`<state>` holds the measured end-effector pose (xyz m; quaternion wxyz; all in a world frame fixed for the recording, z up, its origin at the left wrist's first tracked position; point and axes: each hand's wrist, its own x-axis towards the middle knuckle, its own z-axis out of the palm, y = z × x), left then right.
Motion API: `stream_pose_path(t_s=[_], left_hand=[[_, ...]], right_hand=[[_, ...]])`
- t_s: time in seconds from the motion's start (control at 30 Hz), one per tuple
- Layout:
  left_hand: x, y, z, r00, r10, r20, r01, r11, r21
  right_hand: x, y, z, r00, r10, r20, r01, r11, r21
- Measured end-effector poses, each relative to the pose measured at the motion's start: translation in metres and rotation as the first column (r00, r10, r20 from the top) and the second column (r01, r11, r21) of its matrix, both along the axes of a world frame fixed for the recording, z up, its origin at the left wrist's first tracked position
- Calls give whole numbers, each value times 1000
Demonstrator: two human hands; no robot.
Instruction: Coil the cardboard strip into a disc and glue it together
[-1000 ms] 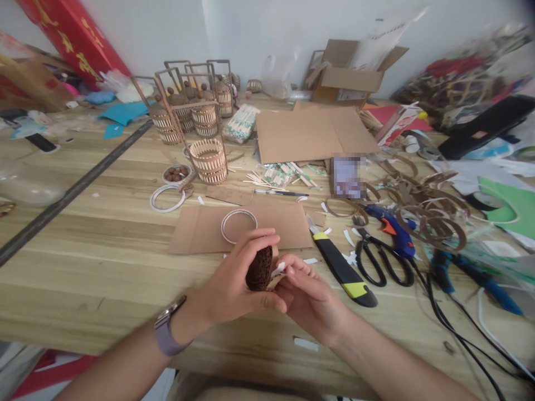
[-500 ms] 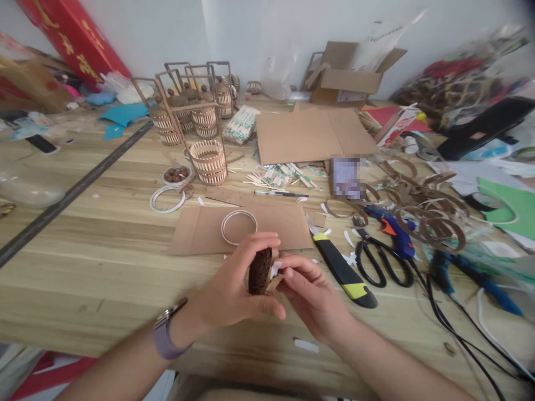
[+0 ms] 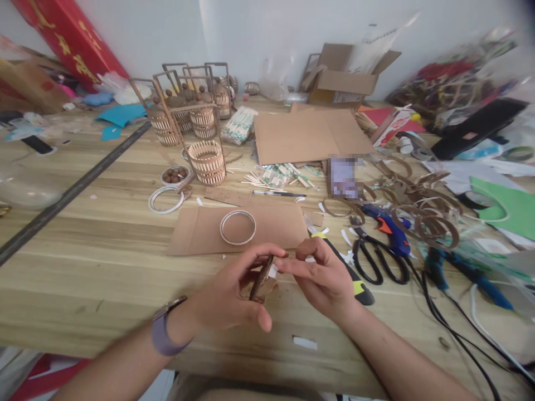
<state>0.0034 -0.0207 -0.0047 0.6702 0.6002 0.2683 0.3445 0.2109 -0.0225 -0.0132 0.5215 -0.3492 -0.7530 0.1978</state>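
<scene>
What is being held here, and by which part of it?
A small brown piece: the left hand holds it by opposite edges. The right hand has fingertips at its white strip; pinching cannot be told.

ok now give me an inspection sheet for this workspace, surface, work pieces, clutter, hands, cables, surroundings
Surface: wooden table, bearing a cardboard sheet.
Work pieces: brown piece with white strip, off the table.
Clutter: paper scrap, scissors, blue glue gun.
Hands: left hand holds the brown piece; right hand has fingertips at the strip.
Cables: black and white, lying loose at right.
Surroundings: pale wall, open box.
</scene>
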Motion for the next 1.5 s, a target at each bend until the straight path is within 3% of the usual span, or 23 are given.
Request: stream_pose_path(t_s=[0.1, 0.3, 0.5, 0.7, 0.87, 1.03, 1.27, 1.4, 1.5], left_hand=[[0, 1, -1, 1000, -12, 10, 12, 1000, -16], [0, 2, -4, 1000, -14, 3, 14, 1000, 17], [-1, 2, -6, 998, -6, -67, 16, 989, 144], [1, 4, -9, 995, 76, -58, -65, 982, 178], [0, 4, -7, 988, 121, -92, -88, 950, 299], [-1, 4, -7, 979, 174, -110, -114, 902, 417], [3, 5, -7, 964, 216, -153, -81, 790, 608], [6, 4, -9, 950, 260, -170, -85, 745, 662], [6, 3, -10, 934, 303, -189, -107, 742, 662]], right_hand=[[2, 0, 1, 1000, -18, 18, 17, 999, 51], [7, 4, 15, 960, -160, 228, 88, 951, 298], [10, 1, 24, 934, -309, 180, 260, 932, 254], [5, -4, 24, 955, -5, 297, -81, 957, 279], [2, -6, 19, 977, 43, 207, -75, 986, 150], [-2, -6, 22, 985, 170, -28, -171, 984, -45], [-9, -5, 17, 976, 94, -197, -144, 955, -258], [-9, -6, 18, 996, 40, -75, -50, 989, -139], [-10, -7, 20, 1000, 31, 4, -31, 999, -32]])
